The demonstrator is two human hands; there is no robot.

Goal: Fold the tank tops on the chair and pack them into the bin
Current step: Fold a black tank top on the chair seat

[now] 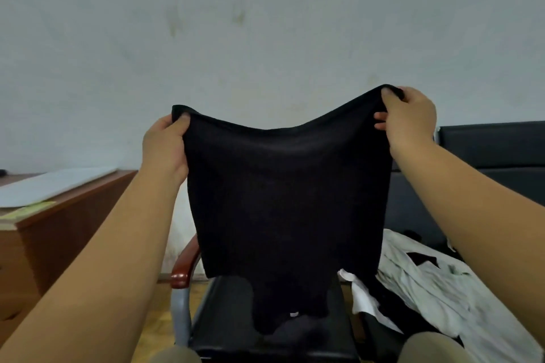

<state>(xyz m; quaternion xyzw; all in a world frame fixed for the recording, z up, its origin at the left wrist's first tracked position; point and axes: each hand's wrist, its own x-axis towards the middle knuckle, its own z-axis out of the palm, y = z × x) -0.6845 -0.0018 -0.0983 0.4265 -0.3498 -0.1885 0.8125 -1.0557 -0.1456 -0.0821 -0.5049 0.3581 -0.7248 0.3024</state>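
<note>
The black top hangs in the air above the chair, spread between both hands. The left hand pinches one upper corner with thumb in front and fingers curled behind. The right hand grips the other corner the same way, a little higher. The upper edge sags in the middle, and the narrower lower end (the straps, it seems, so the top is likely held by its hem) drops to about the seat. The step in hand looks like the spreading-out before the first fold. To do it well, the hands should come level and draw apart until the edge runs straight. A light shake would let the cloth fall without twists. The top is best lowered flat onto the seat, with the grips kept until most of it lies down, since thin knit slumps as soon as it is let go. The armrest could catch a trailing side. The pale pile lies just beside the chair on the right, so the fold should stay inside the seat's width. A desk stands at the left. The bin is not in view.
</note>
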